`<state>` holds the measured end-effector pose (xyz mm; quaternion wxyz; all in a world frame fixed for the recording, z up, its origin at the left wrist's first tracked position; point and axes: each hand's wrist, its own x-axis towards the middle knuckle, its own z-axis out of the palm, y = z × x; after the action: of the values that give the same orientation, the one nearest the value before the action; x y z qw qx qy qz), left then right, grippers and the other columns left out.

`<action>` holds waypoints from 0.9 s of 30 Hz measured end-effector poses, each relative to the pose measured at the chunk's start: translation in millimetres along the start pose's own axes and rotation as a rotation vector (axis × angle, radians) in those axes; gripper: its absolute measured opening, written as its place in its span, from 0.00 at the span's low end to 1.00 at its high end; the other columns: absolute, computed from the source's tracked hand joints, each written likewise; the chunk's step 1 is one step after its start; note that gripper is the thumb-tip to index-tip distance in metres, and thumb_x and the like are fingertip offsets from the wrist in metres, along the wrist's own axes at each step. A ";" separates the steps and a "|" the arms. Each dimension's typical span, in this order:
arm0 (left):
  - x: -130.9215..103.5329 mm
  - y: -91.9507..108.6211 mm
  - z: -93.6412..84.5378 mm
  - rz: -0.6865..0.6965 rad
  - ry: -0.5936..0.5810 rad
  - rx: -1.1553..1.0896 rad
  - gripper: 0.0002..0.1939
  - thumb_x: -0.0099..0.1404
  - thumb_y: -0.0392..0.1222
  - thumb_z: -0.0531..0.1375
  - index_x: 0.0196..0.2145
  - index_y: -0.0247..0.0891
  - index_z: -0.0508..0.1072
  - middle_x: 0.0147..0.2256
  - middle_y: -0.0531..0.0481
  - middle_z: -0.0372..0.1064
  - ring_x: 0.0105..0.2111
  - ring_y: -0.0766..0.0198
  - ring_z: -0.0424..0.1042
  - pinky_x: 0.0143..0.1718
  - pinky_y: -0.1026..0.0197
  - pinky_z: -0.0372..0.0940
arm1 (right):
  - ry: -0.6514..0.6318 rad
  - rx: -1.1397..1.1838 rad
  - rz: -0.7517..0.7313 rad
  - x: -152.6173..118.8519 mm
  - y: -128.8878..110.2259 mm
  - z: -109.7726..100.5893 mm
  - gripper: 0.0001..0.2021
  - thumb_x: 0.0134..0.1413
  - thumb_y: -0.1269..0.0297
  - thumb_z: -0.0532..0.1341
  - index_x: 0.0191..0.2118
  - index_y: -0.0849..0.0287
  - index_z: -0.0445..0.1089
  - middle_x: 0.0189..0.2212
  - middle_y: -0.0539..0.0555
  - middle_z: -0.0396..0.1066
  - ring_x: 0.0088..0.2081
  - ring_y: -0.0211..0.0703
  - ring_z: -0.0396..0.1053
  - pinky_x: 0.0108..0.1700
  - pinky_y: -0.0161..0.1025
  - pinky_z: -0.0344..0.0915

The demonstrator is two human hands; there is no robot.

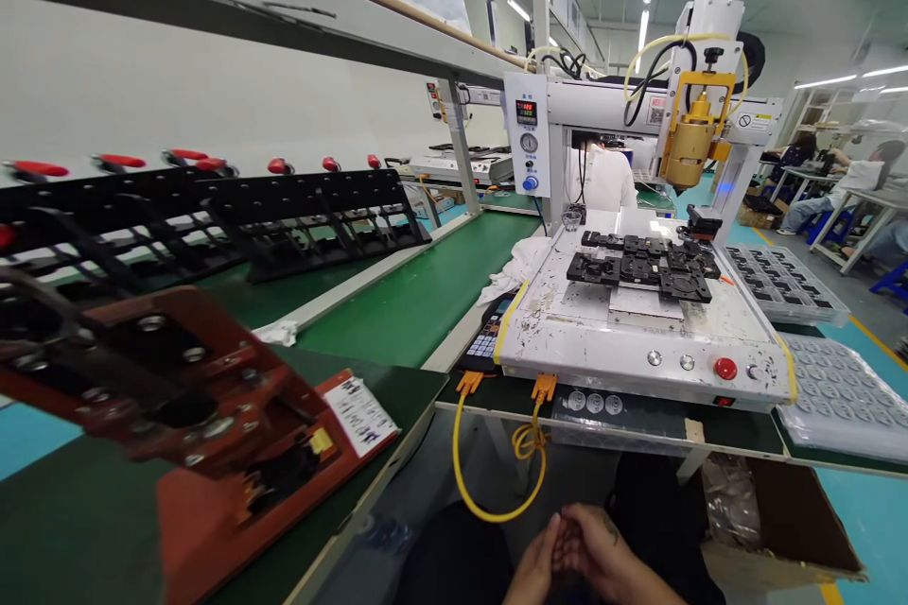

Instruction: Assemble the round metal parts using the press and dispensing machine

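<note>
My left hand (537, 567) and my right hand (600, 544) rest together low in the view, over my dark-clothed lap. Their fingertips meet and the fingers curl inward, closed against each other. No object shows in either hand, though part of the palms is hidden. Above them, a looped yellow cable (521, 516) hangs from the front of a white benchtop dispensing machine (567, 354). Black fixtures (642, 265) sit on the machine's bed, under its gold-coloured head (689, 151). Neither hand touches the machine.
On the left bench stands a reddish-brown clamp fixture (213, 510) with a handwritten label. Black fixtures with red handles (305, 208) line the green conveyor (418, 302). Right of the machine lie clear trays (787, 284); below is a cardboard box (801, 520). Other people sit farther back.
</note>
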<state>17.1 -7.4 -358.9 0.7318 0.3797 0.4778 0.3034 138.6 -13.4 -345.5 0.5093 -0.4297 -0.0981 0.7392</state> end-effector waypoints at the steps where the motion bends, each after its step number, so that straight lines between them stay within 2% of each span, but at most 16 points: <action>1: 0.8 -0.3 0.0 0.003 -0.001 -0.020 0.48 0.50 0.85 0.60 0.43 0.34 0.83 0.41 0.36 0.82 0.44 0.44 0.80 0.43 0.50 0.74 | -0.009 -0.015 0.000 -0.7 0.8 0.9 0.17 0.44 0.54 0.72 0.27 0.68 0.76 0.21 0.56 0.74 0.21 0.39 0.71 0.28 0.35 0.67; 5: 1.3 -0.4 0.7 0.014 0.005 -0.057 0.47 0.49 0.85 0.62 0.41 0.35 0.83 0.43 0.36 0.82 0.47 0.42 0.80 0.47 0.48 0.74 | -0.013 -0.013 -0.013 -0.3 0.4 1.7 0.18 0.44 0.55 0.73 0.27 0.69 0.77 0.21 0.58 0.75 0.21 0.40 0.71 0.27 0.36 0.66; 10: -1.7 -1.5 0.3 -0.027 0.043 -0.004 0.47 0.50 0.84 0.62 0.48 0.39 0.83 0.48 0.38 0.81 0.48 0.44 0.79 0.37 0.55 0.73 | 0.071 0.130 -0.025 5.2 -7.9 -5.8 0.16 0.42 0.53 0.73 0.25 0.62 0.75 0.22 0.53 0.74 0.25 0.39 0.72 0.33 0.36 0.70; 15: -2.9 -3.1 0.8 -0.042 0.041 0.001 0.46 0.50 0.83 0.64 0.48 0.39 0.82 0.44 0.40 0.82 0.44 0.48 0.79 0.35 0.59 0.70 | 0.120 0.211 -0.022 6.4 -12.0 -10.5 0.16 0.40 0.53 0.74 0.25 0.60 0.74 0.22 0.51 0.74 0.27 0.39 0.73 0.36 0.36 0.71; 22: 1.1 -6.9 0.4 -0.031 0.041 -0.013 0.46 0.51 0.82 0.63 0.48 0.38 0.82 0.43 0.39 0.82 0.42 0.49 0.78 0.33 0.59 0.69 | 0.095 0.130 -0.031 3.8 -8.0 -6.5 0.16 0.42 0.52 0.73 0.26 0.62 0.75 0.23 0.53 0.75 0.26 0.40 0.73 0.34 0.36 0.70; 27: 2.4 -8.0 -0.7 -0.044 0.029 -0.046 0.47 0.51 0.83 0.63 0.48 0.37 0.82 0.46 0.37 0.81 0.45 0.47 0.80 0.34 0.57 0.71 | 0.026 -0.011 -0.029 -1.0 -4.9 -0.1 0.17 0.45 0.53 0.72 0.25 0.65 0.75 0.21 0.55 0.74 0.22 0.39 0.70 0.29 0.35 0.67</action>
<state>17.9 -9.5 -366.9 0.7398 0.3479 0.4893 0.3037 142.1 -12.0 -342.1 0.5188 -0.4409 -0.1018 0.7253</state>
